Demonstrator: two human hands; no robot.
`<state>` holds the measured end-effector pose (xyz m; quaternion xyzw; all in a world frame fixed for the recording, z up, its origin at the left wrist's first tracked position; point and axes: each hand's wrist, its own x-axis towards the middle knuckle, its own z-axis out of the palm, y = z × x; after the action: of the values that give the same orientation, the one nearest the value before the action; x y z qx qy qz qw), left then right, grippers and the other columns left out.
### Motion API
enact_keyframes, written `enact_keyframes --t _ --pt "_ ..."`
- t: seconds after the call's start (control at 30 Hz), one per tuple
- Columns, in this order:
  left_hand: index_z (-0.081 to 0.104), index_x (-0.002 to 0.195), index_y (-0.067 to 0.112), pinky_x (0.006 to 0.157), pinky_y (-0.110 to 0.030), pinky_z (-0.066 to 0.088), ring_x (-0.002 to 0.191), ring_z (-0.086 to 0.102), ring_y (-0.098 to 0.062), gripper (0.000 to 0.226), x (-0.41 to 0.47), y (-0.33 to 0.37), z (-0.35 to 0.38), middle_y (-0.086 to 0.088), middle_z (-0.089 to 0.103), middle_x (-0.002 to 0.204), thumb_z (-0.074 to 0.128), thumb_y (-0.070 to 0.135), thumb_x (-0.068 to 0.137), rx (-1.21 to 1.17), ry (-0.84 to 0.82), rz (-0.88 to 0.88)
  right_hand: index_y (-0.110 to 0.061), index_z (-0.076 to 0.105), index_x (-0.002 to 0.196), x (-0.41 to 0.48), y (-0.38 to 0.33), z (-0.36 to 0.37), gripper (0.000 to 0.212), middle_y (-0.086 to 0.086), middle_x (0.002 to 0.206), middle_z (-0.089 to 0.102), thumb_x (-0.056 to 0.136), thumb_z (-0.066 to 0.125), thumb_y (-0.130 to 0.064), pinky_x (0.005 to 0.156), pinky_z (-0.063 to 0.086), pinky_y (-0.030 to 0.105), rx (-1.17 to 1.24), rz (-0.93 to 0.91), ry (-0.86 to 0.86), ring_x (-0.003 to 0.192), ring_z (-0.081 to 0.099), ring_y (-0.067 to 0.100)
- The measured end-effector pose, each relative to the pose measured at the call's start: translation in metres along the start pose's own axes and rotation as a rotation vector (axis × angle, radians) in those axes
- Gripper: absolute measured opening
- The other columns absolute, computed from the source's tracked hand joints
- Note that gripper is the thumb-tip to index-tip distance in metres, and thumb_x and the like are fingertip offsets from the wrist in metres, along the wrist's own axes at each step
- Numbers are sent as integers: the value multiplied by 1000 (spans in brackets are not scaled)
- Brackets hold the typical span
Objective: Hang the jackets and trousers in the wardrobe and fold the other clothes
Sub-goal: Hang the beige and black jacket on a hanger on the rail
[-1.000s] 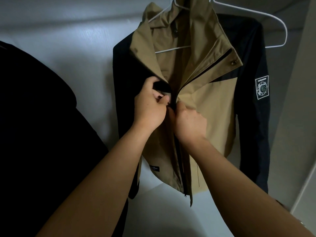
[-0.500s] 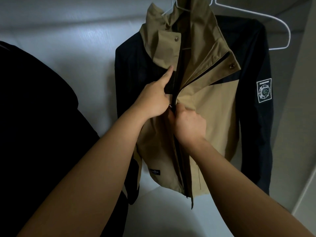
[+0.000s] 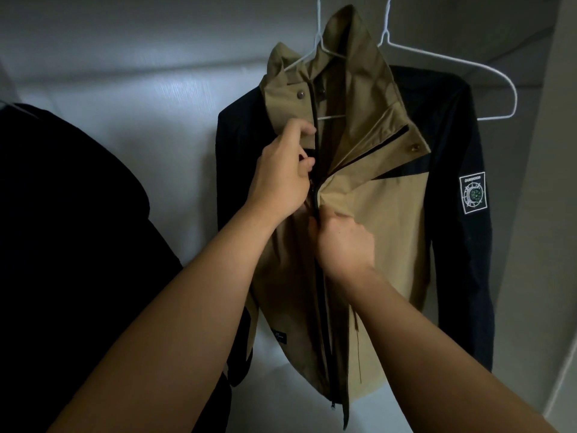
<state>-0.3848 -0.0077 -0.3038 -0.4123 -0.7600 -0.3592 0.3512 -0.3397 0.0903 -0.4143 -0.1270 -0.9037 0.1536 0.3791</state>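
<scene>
A tan jacket with dark navy sleeves (image 3: 387, 220) hangs on a white wire hanger (image 3: 331, 54) inside the wardrobe, its front zipped to about chest height. My left hand (image 3: 281, 173) grips the left front flap beside the zip, just below the collar. My right hand (image 3: 343, 242) is lower and pinches the right front panel next to the zip, bunching the cloth. A white patch (image 3: 473, 194) shows on the jacket's right sleeve.
A second white hanger (image 3: 487, 73) hangs behind the jacket on the right. A black garment (image 3: 71, 245) fills the left side. The pale back wall (image 3: 140, 73) is behind, the wardrobe's side wall (image 3: 543, 214) on the right, its floor (image 3: 281, 401) below.
My left hand has moved up the left flap toward the collar. My right hand has slid a little lower on the right panel. The view has tilted up, showing more of the hangers.
</scene>
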Motion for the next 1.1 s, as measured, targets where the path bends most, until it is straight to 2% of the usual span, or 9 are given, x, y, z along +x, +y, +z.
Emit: enact_keyframes --t 0.1,0.23,0.37,0.53,0.63,0.77,0.83,0.97,1.1 --pt "52 113 18 71 -10 50 81 62 1 30 15 7 -6 11 60 85 65 1 92 -23 83 59 -24 55 118 -1 7 0 25 -3 81 52 107 38 -38 53 38 30 6 19 -37 63 51 18" --pt "51 108 13 71 -6 47 86 59 9 23 40 18 -20 16 54 88 58 -2 92 -33 185 126 -24 58 115 0 12 -3 21 2 89 65 107 40 -30 60 39 30 5 24 -78 69 60 23" --pt "50 108 16 69 -4 44 83 57 7 26 51 22 -27 15 52 90 59 -2 91 11 153 173 -32 49 75 8 9 -15 28 -5 75 64 102 51 -35 47 30 22 -48 53 -97 51 46 7" --pt "48 107 27 68 -4 44 81 57 11 33 56 20 -31 16 54 86 65 5 91 -19 81 164 -35 30 65 32 -17 -50 47 -14 46 33 95 45 -67 37 13 11 -85 32 307 34 28 -3" --pt "46 104 32 67 -4 43 78 57 13 36 61 20 -31 16 57 83 69 8 89 -53 83 164 -33 20 62 52 -33 -64 55 -15 44 15 91 57 -62 41 3 11 -153 29 469 33 9 -2" --pt "46 103 32 68 -7 48 79 61 8 36 66 20 -28 14 61 80 72 12 89 -35 53 196 -23 55 71 65 -27 -51 27 -15 49 17 95 67 -32 43 6 13 -118 -28 348 37 12 0" --pt "47 102 30 68 -8 48 81 59 11 32 71 19 -32 16 58 83 71 13 90 17 63 214 -23 55 74 66 -24 -47 24 -17 51 15 94 68 -28 44 5 13 -95 -52 333 38 10 -1" --pt "48 103 27 70 -17 54 85 58 6 28 94 22 -46 16 53 90 70 17 90 -39 271 111 -33 32 68 64 -29 -46 48 -18 52 2 82 77 -34 42 -9 12 -144 -63 382 36 -4 -1" --pt "49 103 23 69 -21 55 81 58 4 20 85 34 -37 17 53 89 67 18 93 30 205 193 -27 48 64 72 -19 -38 35 -17 48 24 94 66 -35 38 7 10 -143 -64 268 34 19 -5"
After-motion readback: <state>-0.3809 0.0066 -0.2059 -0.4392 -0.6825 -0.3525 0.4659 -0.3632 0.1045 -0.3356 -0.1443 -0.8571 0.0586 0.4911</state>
